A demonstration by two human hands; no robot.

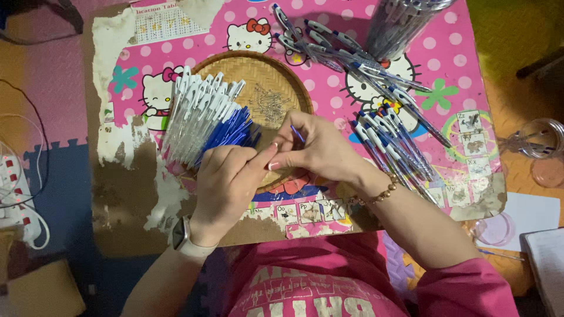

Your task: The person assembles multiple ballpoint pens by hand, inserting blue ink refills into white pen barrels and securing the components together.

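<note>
Pinching blue refill (297, 134) at fingertips over woven tray (282, 73) | right hand (320, 149): fingers closed on refill, tip angled up-left | left hand (226, 185): curled, fingertips meeting right hand, contents cannot tell | advice: keep refill straight, grip near end, stay clear of springs (270, 104) | clear barrels (197, 114) just left.

1. Left hand (226, 179): a pale, rounded smartwatch on a light band (183, 238) sits at the wrist.
2. Right hand (317, 147): light polished nails; a bracelet of small golden-brown beads (379, 195) circles the wrist.
3. A bright pink top with pale printed lettering (305, 282) covers the torso, its long sleeve reaching partway down the right forearm.
</note>
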